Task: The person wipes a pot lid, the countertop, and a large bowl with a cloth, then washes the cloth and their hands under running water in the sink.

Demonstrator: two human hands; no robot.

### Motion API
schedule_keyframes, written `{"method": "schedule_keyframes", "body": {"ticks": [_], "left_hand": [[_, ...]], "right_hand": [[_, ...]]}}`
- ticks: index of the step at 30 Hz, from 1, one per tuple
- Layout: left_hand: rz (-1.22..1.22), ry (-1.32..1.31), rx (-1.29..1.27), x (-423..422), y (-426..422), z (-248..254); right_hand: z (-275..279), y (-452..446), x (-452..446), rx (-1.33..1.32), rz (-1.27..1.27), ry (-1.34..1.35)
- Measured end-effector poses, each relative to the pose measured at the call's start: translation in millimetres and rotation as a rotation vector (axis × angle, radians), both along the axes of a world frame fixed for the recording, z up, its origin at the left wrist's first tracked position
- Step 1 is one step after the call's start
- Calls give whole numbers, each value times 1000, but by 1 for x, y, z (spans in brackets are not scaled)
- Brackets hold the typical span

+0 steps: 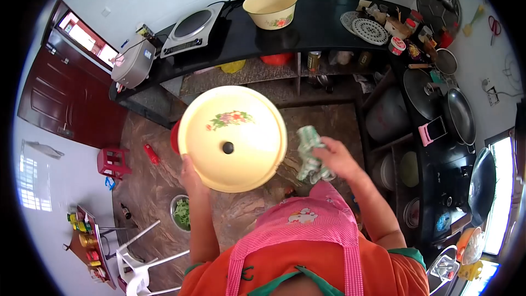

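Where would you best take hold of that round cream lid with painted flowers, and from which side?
Probably by the small round black knob at the middle of the lid, coming from the camera side: its flowered face, knob included, points this way. The left hand holds only the lower-left edge, leaving the knob free.

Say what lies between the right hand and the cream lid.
Head view: the patterned cloth held in the right hand, then a gap showing floor before the cream lid.
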State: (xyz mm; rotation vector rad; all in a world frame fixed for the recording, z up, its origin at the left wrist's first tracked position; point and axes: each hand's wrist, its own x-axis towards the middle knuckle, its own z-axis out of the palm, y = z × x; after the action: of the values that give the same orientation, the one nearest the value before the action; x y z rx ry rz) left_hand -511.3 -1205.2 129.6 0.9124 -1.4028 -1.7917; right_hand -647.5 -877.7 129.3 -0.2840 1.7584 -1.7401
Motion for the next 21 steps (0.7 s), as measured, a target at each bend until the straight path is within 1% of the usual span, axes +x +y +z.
{"method": "schedule_keyframes", "body": {"ticks": [2, 3, 4, 5, 6, 8, 9, 11, 13, 16, 17, 18, 20, 21], "left_hand": [[63, -106, -127, -4, -29, -2], [116, -196, -221, -6, -34, -3], [171, -285, -315, -11, -38, 1], [228, -370, -414, -16, -44, 4], [215, -455, -533, -18, -53, 2], [183, -631, -771, -24, -69, -3], [207, -594, -701, -33, -75, -3], [260, -519, -551, -57, -77, 2], [332, -374, -413, -88, -78, 6], [399, -172, -241, -138, -79, 14], [417, -115, -183, -152, -77, 15], [435, -111, -143, -166, -75, 18], [470, -86, -68, -200, -72, 29], [510, -64, -16, -217, -67, 37]], "right_hand": [[-12, 11, -31, -349, -194, -307], [-23, 16, -49, -274, -210, -250], [-30, 21, -66, -29, -162, 21], [-38, 25, -82, 78, -158, 140], [-46, 29, -99, 181, -156, 259], [-62, 32, -131, 77, -268, 91], [-69, 33, -149, 28, -322, 7], [-79, 34, -192, 34, -351, 23], [-87, 30, -239, 40, -351, 75], [-91, 13, -303, 195, -368, 168], [-91, 5, -325, 267, -310, 253], [-88, -2, -345, 260, -217, 289], [-59, -27, -377, 183, -33, 285], [-43, -41, -392, 128, 43, 200]]}}
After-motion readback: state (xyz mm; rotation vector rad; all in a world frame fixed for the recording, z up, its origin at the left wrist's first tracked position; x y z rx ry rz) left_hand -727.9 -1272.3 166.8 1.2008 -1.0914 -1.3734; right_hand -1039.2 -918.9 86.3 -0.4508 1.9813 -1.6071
